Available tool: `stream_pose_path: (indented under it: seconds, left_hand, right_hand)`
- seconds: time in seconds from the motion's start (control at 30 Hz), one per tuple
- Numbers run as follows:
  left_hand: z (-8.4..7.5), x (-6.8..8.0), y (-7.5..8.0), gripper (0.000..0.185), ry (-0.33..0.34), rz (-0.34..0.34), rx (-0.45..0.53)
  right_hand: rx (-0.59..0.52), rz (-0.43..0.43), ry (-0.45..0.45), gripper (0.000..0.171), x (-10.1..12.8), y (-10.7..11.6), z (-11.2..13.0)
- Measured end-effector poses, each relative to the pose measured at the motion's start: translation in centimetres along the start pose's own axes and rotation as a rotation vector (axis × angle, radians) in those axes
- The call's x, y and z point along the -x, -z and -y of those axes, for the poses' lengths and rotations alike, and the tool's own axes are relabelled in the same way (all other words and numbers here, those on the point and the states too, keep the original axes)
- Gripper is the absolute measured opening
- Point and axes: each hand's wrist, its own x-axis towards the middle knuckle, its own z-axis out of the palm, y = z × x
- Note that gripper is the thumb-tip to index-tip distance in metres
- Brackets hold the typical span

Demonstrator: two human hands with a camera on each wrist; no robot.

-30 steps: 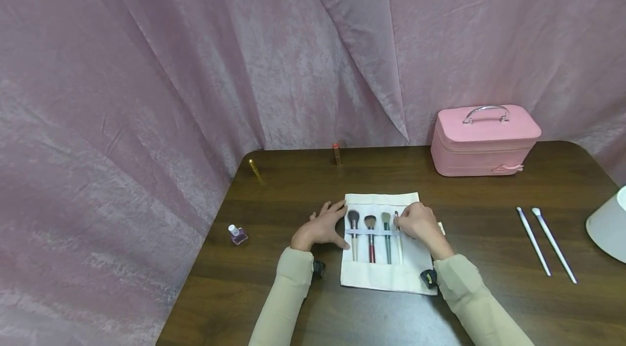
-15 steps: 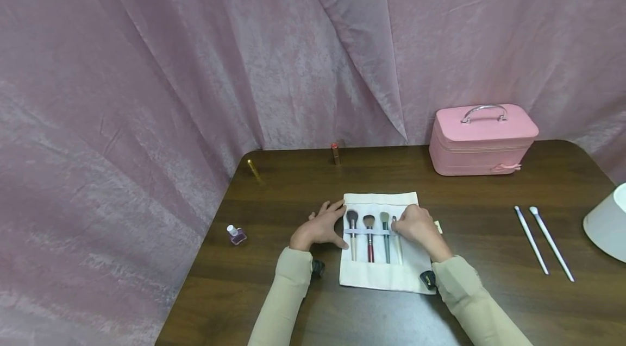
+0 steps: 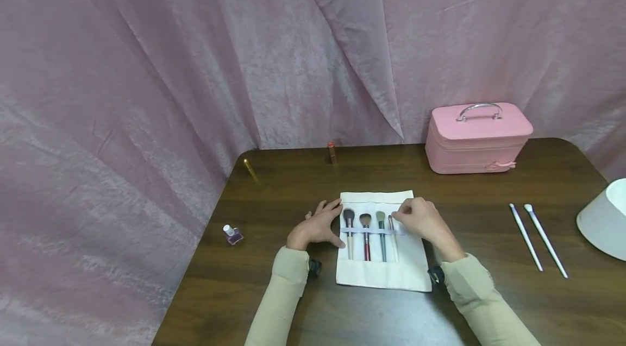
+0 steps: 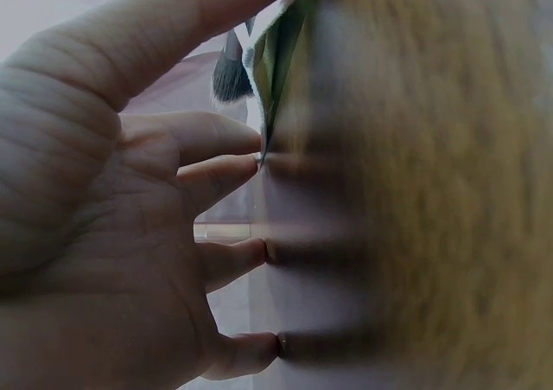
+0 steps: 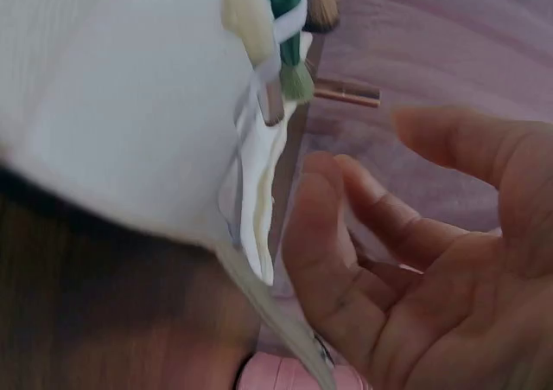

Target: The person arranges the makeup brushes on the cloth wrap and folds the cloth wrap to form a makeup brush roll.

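A cream fabric brush roll (image 3: 383, 278) lies unrolled on the table. Tucked under its elastic band are a dark-haired brush (image 3: 349, 219), a red-handled brush (image 3: 367, 240), a green brush (image 3: 382, 238) and a slim pale-handled brush (image 3: 393, 240). My left hand (image 3: 318, 228) rests at the roll's left edge, fingers spread, tips on the table and thumb on the cloth. Just right of the slim brush's head hovers my right hand (image 3: 424, 219). In the right wrist view its fingers (image 5: 324, 234) are loosely bent, thumb apart, holding nothing.
Two white brushes (image 3: 526, 237) lie to the right, beside a white cone-shaped object (image 3: 603, 221). A pink case (image 3: 479, 142) stands at the back right. Further left are a lipstick (image 3: 332, 152), a gold tube (image 3: 250, 170) and a purple nail polish bottle (image 3: 233, 235).
My right hand has come away from the slim brush, its fingers parting and the wrist shifting to the right. The left hand stays at the roll's edge.
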Motion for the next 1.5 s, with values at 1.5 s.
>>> stream_pose_path:
  seconds: [1.5]
  left_hand:
    - [0.2, 0.1, 0.0, 0.1, -0.015, -0.001, 0.025]
  right_hand:
    - [-0.154, -0.462, -0.149, 0.041, 1.8, 5.9, -9.3]
